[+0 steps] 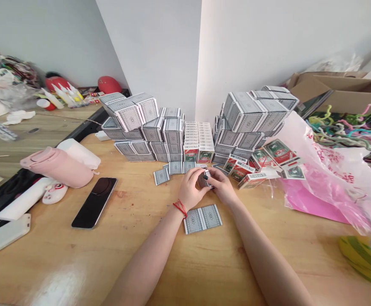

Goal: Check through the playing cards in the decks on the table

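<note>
My left hand (192,187) and my right hand (222,185) meet over the table, fingers closed around a playing card (202,179) between them, mostly covered by the fingers; whether it is one card or more I cannot tell. Just below my wrists, two grey-backed cards (202,219) lie side by side on the wood. Several loose cards (175,167) lie beyond my left hand. Boxed card decks (241,171) in red and green lean in a heap right of my right hand. Behind the hands stand two columns of card boxes (191,142).
Stacks of grey patterned card blocks (128,114) rise on the left, with more stacked blocks (246,114) on the right. A black phone (94,203) and a pink tumbler (59,167) lie at left. Pink plastic wrap (319,199) and yellow tape (361,259) are at right.
</note>
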`<state>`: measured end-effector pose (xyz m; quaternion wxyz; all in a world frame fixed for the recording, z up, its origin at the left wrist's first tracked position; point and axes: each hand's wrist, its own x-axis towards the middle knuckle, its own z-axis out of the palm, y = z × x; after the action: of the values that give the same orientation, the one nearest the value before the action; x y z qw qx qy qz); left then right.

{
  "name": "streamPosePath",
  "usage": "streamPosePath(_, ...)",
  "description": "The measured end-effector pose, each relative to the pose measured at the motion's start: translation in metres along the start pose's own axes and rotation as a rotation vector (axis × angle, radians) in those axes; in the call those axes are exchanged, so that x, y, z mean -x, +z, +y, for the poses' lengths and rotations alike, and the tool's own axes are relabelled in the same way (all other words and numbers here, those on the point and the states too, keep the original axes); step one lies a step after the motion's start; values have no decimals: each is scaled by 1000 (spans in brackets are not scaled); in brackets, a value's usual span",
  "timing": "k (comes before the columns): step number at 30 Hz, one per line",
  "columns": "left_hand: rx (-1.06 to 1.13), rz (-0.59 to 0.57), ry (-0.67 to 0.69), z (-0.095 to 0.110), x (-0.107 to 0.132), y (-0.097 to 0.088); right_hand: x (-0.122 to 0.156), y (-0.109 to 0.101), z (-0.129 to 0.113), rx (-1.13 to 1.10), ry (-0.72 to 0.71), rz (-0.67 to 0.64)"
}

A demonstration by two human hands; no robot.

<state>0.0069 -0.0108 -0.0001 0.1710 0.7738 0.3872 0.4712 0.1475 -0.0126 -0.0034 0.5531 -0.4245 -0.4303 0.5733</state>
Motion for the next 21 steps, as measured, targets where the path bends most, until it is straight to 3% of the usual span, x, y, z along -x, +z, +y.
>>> streamPosePath(4,9,-2,-9,2,0,-1,1,0,1,-43,23,3)
streamPosePath(15,61,-22,-33,1,1,-1,6,3,-10,-214,262,-107)
streamPosePath(21,67,-29,-31,3,1,-1,6,4,-10,-261,289,-112)
